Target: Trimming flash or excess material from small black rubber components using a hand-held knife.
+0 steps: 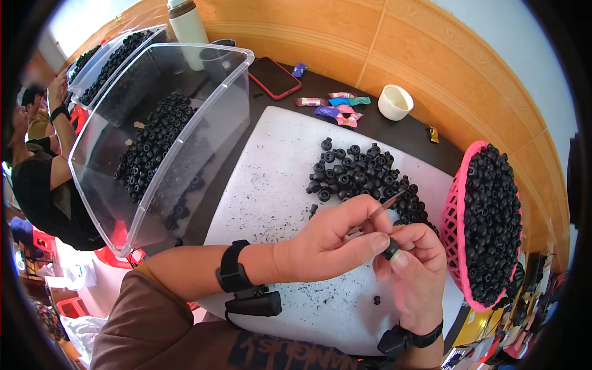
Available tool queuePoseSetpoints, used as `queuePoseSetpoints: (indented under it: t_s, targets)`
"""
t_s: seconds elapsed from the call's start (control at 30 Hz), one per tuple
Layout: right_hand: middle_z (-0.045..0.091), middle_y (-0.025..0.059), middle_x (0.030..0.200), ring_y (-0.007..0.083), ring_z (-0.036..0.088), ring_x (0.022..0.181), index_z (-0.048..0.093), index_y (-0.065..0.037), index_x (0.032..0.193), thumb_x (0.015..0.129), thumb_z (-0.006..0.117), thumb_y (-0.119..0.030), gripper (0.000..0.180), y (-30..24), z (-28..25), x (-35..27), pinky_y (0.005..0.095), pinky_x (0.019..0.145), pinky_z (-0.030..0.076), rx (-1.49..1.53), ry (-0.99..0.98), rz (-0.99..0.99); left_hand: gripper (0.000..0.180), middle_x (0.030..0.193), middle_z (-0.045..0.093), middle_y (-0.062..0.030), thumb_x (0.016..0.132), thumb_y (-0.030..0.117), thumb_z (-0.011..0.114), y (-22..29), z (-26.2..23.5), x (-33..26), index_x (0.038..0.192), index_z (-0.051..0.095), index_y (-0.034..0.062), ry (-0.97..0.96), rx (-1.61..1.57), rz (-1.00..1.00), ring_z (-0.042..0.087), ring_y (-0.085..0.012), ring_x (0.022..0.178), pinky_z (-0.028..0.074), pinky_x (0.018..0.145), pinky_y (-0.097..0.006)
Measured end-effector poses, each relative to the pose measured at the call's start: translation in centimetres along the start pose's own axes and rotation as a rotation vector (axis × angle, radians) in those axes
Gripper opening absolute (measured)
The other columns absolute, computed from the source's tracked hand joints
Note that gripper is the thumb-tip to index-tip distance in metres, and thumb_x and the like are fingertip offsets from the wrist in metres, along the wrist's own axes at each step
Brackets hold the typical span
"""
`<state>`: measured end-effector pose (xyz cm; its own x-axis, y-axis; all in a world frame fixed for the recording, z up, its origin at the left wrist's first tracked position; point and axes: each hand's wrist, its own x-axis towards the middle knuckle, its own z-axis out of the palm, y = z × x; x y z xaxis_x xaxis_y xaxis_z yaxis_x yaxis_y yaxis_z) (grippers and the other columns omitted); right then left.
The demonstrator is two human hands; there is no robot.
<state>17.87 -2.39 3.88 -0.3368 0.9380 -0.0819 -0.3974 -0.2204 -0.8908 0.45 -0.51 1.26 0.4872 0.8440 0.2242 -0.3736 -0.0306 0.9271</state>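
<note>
My left hand grips a thin grey pointed tool whose tip points up and to the right. My right hand pinches a small black rubber part between thumb and fingers, right under the tool. Both hands hover over a white board speckled with black crumbs. A loose pile of the same black rubber parts lies on the board just beyond my hands. One single black part lies on the board below my right hand.
A clear plastic bin holding black parts stands tilted at the left, another bin behind it. A pink basket full of black parts sits at the right. A red phone, candy wrappers, a white cup and a bottle lie farther back. Another person sits at far left.
</note>
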Motion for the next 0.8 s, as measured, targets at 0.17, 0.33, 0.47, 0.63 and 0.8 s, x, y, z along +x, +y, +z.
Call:
queuePoseSetpoints:
  t_s: [0.17, 0.33, 0.47, 0.63, 0.8]
  targets:
    - [0.060, 0.0115, 0.090, 0.0114, 0.056, 0.067, 0.053, 0.001, 0.097, 0.081, 0.060, -0.006, 0.019, 0.09, 0.37, -0.24, 0.0226, 0.060, 0.047, -0.047, -0.006, -0.032, 0.015, 0.088, 0.051, -0.0043, 0.090, 0.012, 0.045, -0.02, 0.13, -0.10, 0.098, 0.045, 0.0001, -0.026, -0.006, 0.053, 0.049, -0.0069, 0.078, 0.041, 0.067, -0.022]
    - [0.061, 0.0111, 0.085, 0.0108, 0.056, 0.067, 0.052, 0.001, 0.098, 0.082, 0.058, -0.007, 0.018, 0.12, 0.59, -0.47, 0.0218, 0.060, 0.046, 0.005, -0.010, -0.020, 0.014, 0.085, 0.052, -0.0051, 0.089, 0.010, 0.047, -0.16, 0.30, -0.39, 0.098, 0.046, 0.0000, -0.004, 0.029, 0.079, 0.050, -0.0067, 0.074, 0.042, 0.064, -0.022]
    - [0.060, 0.0112, 0.085, 0.0108, 0.055, 0.066, 0.051, 0.001, 0.098, 0.082, 0.058, -0.006, 0.019, 0.24, 0.64, -0.42, 0.0215, 0.060, 0.046, 0.009, -0.023, -0.042, 0.014, 0.084, 0.053, -0.0050, 0.089, 0.009, 0.048, -0.40, 0.33, -0.51, 0.099, 0.046, 0.0001, 0.011, 0.040, 0.106, 0.050, -0.0068, 0.072, 0.041, 0.062, -0.021]
    - [0.059, 0.0115, 0.085, 0.0113, 0.055, 0.065, 0.050, 0.001, 0.097, 0.081, 0.059, -0.004, 0.019, 0.43, 0.71, -0.60, 0.0223, 0.060, 0.046, -0.041, -0.013, -0.086, 0.013, 0.084, 0.053, -0.0041, 0.088, 0.006, 0.044, -0.02, 0.42, -0.66, 0.099, 0.047, -0.0003, 0.004, 0.102, 0.111, 0.048, -0.0078, 0.068, 0.039, 0.060, -0.021]
    - [0.059, 0.0114, 0.085, 0.0120, 0.055, 0.065, 0.049, 0.001, 0.099, 0.082, 0.057, -0.007, 0.021, 0.22, 0.73, -0.81, 0.0228, 0.059, 0.046, 0.050, -0.026, -0.021, 0.014, 0.077, 0.052, -0.0079, 0.081, -0.001, 0.044, -0.43, 0.10, -0.07, 0.093, 0.049, -0.0013, 0.032, 0.340, 0.324, 0.050, -0.0163, 0.061, 0.040, 0.055, -0.025]
